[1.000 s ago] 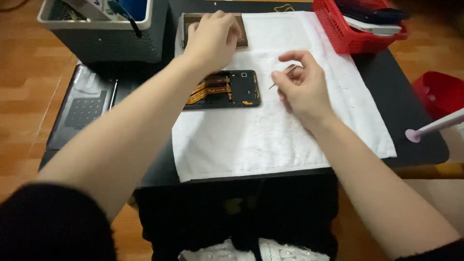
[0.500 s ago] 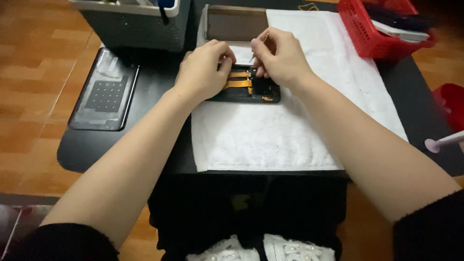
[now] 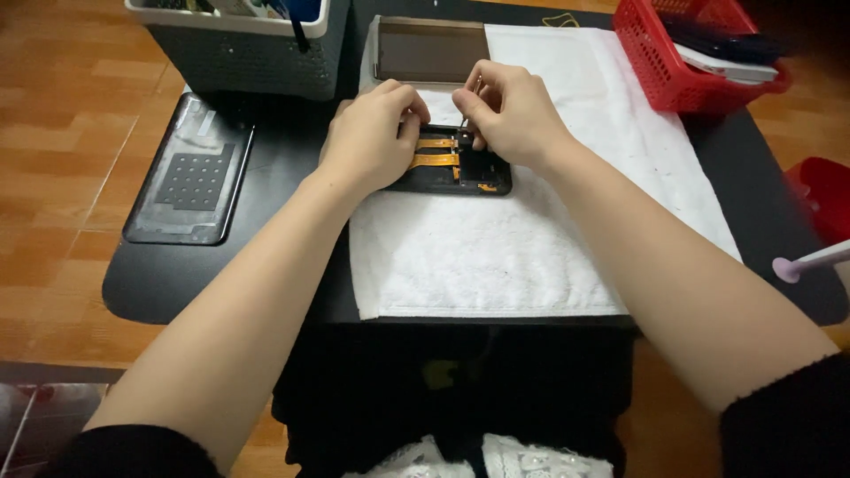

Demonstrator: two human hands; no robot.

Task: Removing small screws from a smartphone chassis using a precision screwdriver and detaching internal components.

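A low black table [image 3: 266, 292] stands on an orange wood floor [image 3: 62, 115], with a white towel [image 3: 496, 257] spread across its middle.

Head view, now: an opened phone [image 3: 452, 170], its dark frame showing orange flex strips, lies on the towel directly under both hands. The left hand [image 3: 372, 137] covers the phone's left end, fingers curled down onto the frame and thumb pressed near the orange strips, so it is closed on the phone, pinning it. The right hand [image 3: 509, 111] sits just right of it, nearly touching, fingertips pinched narrow around thin metal tweezers [image 3: 472, 102] whose tips point down into the phone's upper middle. Just beyond both hands lies a flat brown-tinted panel [image 3: 431, 51]. Farther left of the left hand rests a dark back cover [image 3: 188, 181] on the bare table, and beyond that a grey bin [image 3: 252, 49]. Well right of the right hand stands a red basket [image 3: 699, 53], and near the right forearm a pale pink-tipped tool [image 3: 810, 261] pokes in over the table's edge.

Against the earlier head views: a second ago the left hand rested on the brown panel and the right held the tweezers clear, beside the phone. Half a second ago both had closed over the phone. Now the grip looks settled and the tweezer tips are inside, which suggests fine work on an internal part is under way.
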